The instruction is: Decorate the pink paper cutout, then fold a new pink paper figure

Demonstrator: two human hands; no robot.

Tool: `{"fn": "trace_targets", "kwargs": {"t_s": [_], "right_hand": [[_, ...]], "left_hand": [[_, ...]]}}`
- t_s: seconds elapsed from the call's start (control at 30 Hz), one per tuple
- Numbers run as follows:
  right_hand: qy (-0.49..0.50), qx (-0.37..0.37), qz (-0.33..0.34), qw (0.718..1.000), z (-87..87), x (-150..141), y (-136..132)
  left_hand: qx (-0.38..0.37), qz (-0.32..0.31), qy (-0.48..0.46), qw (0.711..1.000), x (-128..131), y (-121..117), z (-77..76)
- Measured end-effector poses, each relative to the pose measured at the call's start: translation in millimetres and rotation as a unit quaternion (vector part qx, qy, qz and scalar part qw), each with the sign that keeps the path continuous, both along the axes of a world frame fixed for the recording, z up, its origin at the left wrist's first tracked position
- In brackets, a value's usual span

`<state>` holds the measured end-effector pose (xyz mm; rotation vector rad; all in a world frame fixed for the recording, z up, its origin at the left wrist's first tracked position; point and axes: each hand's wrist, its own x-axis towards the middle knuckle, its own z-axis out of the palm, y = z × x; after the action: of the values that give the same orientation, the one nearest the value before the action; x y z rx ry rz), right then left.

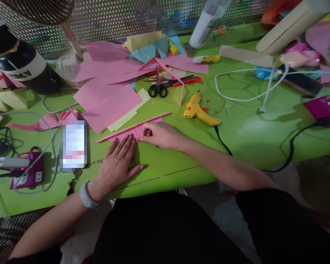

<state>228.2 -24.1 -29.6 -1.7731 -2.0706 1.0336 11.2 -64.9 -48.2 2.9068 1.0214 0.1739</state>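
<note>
A folded piece of pink paper (132,131) lies on the green table in front of me, long and narrow with slanted ends. My left hand (118,161) rests flat with its fingers stretched out, the fingertips on the paper's near edge. Beside it, my right hand (161,135) is closed, its curled fingers and thumb pressed at the paper's near side. Whether that hand pinches the paper cannot be made out. Just beyond lie larger pink sheets (110,101) with pale yellow strips (126,117) partly under them.
A yellow glue gun (199,110) with a black cord lies to the right. Black-handled scissors (157,88) and a glue stick (206,59) are farther back. A phone (74,146) sits left, near a purple power strip (30,167). A dark bottle (24,62) leans at back left.
</note>
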Motion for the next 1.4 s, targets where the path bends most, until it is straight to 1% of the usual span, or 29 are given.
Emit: {"fn": "trace_targets", "kwargs": {"t_s": [0.3,0.5,0.63,0.73,0.8,0.93,1.03,1.13,1.23,1.33,1.4], "right_hand": [[0.02,-0.052,0.007,0.998,9.9,0,3],[0.038,-0.065,0.011,0.997,4.8,2,4],[0.065,-0.102,0.015,0.993,-0.6,6,7],[0.077,-0.118,0.011,0.99,1.4,6,8],[0.045,-0.11,0.014,0.993,6.2,2,9],[-0.08,-0.055,0.025,0.995,16.5,-12,10],[-0.107,-0.046,0.019,0.993,18.0,-18,12],[-0.084,-0.074,0.02,0.994,14.6,-16,16],[-0.015,-0.126,0.018,0.992,11.0,-11,19],[0.042,-0.169,0.006,0.985,11.2,-9,19],[0.057,-0.177,-0.004,0.982,12.8,-8,18]], "left_hand": [[-0.009,-0.005,0.003,1.0,-5,2,5.9],[0.0,-0.006,0.026,1.0,-17,0,12.2],[-0.003,-0.008,0.027,1.0,-24,2,9.4],[-0.015,-0.016,0.018,1.0,-26,4,6.5],[-0.019,-0.018,0.011,1.0,-25,4,5.5],[-0.021,-0.011,0.018,1.0,-24,3,5.6],[-0.025,-0.01,0.024,0.999,-24,2,6.0],[-0.026,-0.007,0.021,0.999,-24,2,6.0],[-0.028,-0.003,0.017,0.999,-24,2,5.2],[-0.027,-0.007,0.008,1.0,-24,0,4.0],[-0.027,-0.007,0.007,1.0,-25,0,5.4]]}}
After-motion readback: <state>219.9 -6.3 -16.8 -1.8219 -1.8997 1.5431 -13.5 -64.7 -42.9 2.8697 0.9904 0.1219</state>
